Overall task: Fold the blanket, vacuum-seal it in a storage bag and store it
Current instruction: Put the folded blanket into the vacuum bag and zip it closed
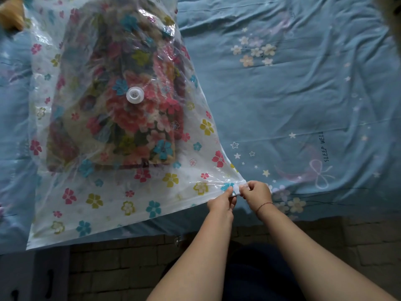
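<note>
A clear plastic storage bag printed with pink, yellow and blue flowers (108,203) lies on the left half of a bed covered by a blue sheet with stars, pale blossoms and the words "SLEEP WELL" (303,83). The bag's long axis runs from near to far, leaning slightly to the left at its far end. Its open-end edge, with the closure strip, is the near side, slanting from the near-left corner at the bed's edge up to the near-right corner. Inside, a folded fleece blanket with a dense red, pink and green flower pattern (121,118) fills the far part of the bag, its long axis also running near to far, while the near stretch of plastic lies flat with nothing inside it. A round white plastic valve (135,95) sits on the bag's top face over the middle of the blanket. Both hands meet at the bag's near-right corner: the left hand (221,203) pinches the closure strip with thumb and fingers, and the right hand (258,193), just beside it, pinches the very tip of the corner. A small white piece shows between their fingertips, too small to identify. A thin red thread bracelet (263,205) circles the right wrist. Below the bed's near edge is a dark brick-patterned floor (368,246).
</note>
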The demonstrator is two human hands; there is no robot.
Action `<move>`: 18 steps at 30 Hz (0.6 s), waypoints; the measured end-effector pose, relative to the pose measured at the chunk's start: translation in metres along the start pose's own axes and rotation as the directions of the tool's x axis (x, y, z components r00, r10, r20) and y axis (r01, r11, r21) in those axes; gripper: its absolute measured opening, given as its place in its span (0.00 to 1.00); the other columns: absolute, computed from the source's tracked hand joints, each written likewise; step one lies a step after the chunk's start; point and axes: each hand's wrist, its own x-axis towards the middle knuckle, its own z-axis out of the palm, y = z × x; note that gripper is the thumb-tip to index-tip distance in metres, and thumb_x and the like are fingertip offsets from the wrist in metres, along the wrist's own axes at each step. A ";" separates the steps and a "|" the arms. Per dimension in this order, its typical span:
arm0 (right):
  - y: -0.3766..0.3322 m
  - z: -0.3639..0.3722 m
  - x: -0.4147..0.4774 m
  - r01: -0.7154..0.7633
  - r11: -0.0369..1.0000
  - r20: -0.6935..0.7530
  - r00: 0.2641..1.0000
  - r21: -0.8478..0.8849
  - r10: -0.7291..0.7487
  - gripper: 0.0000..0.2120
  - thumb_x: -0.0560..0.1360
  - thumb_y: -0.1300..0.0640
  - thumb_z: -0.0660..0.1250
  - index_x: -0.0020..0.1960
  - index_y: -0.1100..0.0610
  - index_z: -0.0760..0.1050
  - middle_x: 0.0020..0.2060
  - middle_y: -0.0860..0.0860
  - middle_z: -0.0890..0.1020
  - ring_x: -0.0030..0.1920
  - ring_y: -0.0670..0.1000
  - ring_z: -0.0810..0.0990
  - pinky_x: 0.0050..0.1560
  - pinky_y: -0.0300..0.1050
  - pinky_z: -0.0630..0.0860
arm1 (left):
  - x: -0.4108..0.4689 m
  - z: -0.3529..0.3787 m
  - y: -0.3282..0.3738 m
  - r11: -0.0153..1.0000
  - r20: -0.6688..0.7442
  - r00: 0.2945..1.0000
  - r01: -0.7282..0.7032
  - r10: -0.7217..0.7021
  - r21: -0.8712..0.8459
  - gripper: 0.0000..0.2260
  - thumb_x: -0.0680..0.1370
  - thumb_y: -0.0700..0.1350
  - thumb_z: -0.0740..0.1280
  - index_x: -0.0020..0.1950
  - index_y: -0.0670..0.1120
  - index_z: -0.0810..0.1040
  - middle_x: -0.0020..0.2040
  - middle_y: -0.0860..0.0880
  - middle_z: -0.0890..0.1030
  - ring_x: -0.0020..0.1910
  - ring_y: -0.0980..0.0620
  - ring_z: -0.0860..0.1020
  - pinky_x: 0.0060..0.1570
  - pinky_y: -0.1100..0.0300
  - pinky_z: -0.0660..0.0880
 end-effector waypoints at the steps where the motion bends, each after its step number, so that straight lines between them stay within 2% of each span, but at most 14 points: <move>1: 0.000 0.001 0.001 0.011 0.998 -0.010 1.000 -0.066 -0.012 0.10 0.75 0.61 0.65 0.37 0.63 0.77 0.32 0.57 0.78 0.35 0.54 0.72 0.37 0.45 0.67 | 0.000 0.000 -0.001 1.000 0.000 1.000 -0.003 0.003 -0.011 0.17 0.74 0.32 0.72 0.62 0.36 0.75 0.49 0.41 0.81 0.38 0.50 0.80 0.27 0.65 0.79; 3: -0.001 0.004 0.001 0.023 0.993 -0.028 0.999 -0.112 -0.027 0.10 0.76 0.61 0.63 0.37 0.61 0.73 0.30 0.53 0.74 0.37 0.54 0.71 0.34 0.44 0.64 | 0.000 0.001 -0.002 0.999 0.010 1.000 -0.008 0.008 -0.038 0.16 0.74 0.32 0.71 0.61 0.36 0.76 0.45 0.43 0.81 0.37 0.50 0.80 0.28 0.66 0.78; 4: -0.001 0.006 0.000 0.012 0.999 -0.022 1.000 -0.047 -0.013 0.10 0.77 0.60 0.62 0.37 0.59 0.72 0.30 0.51 0.74 0.37 0.54 0.72 0.33 0.43 0.65 | 0.000 0.001 -0.002 0.999 0.012 1.000 -0.011 0.012 -0.047 0.15 0.74 0.32 0.71 0.60 0.36 0.76 0.44 0.43 0.80 0.37 0.50 0.80 0.28 0.66 0.78; 6: 0.001 0.008 -0.003 -0.069 0.969 0.044 0.997 0.235 0.061 0.11 0.80 0.58 0.61 0.39 0.58 0.73 0.31 0.51 0.76 0.36 0.52 0.74 0.33 0.41 0.68 | 0.002 0.002 0.000 0.999 0.014 1.000 -0.020 0.020 -0.051 0.14 0.74 0.32 0.71 0.59 0.36 0.77 0.44 0.43 0.80 0.37 0.50 0.80 0.27 0.66 0.78; 8: 0.002 0.009 -0.007 -0.163 0.882 0.142 0.984 0.443 0.110 0.10 0.79 0.54 0.65 0.44 0.59 0.76 0.32 0.52 0.77 0.33 0.48 0.73 0.32 0.38 0.69 | 0.002 0.001 0.001 0.999 0.018 1.000 -0.022 0.023 -0.045 0.13 0.74 0.32 0.72 0.58 0.36 0.77 0.44 0.43 0.80 0.37 0.50 0.80 0.26 0.66 0.77; 11: 0.005 0.008 -0.005 -0.192 0.852 0.161 0.978 0.487 0.129 0.08 0.75 0.57 0.71 0.49 0.62 0.79 0.33 0.51 0.77 0.32 0.46 0.71 0.32 0.38 0.68 | -0.001 -0.002 0.001 0.999 0.041 0.999 -0.004 0.006 -0.052 0.14 0.74 0.33 0.72 0.58 0.36 0.77 0.43 0.42 0.81 0.37 0.50 0.80 0.25 0.66 0.77; 15: 0.006 0.009 -0.002 -0.216 0.841 0.189 0.972 0.496 0.139 0.06 0.73 0.58 0.73 0.46 0.60 0.79 0.33 0.52 0.79 0.32 0.46 0.73 0.30 0.36 0.70 | -0.001 -0.003 0.000 0.999 0.038 0.999 -0.026 0.028 -0.046 0.14 0.74 0.33 0.71 0.59 0.35 0.76 0.43 0.41 0.81 0.36 0.49 0.81 0.25 0.64 0.77; 18: 0.004 0.004 -0.001 -0.202 0.874 0.229 0.967 0.443 0.108 0.07 0.73 0.60 0.73 0.47 0.63 0.79 0.34 0.53 0.80 0.33 0.47 0.77 0.30 0.35 0.74 | 0.002 -0.004 -0.003 0.999 0.014 0.998 -0.054 0.054 0.003 0.13 0.74 0.34 0.72 0.58 0.33 0.77 0.40 0.41 0.82 0.29 0.52 0.81 0.27 0.64 0.78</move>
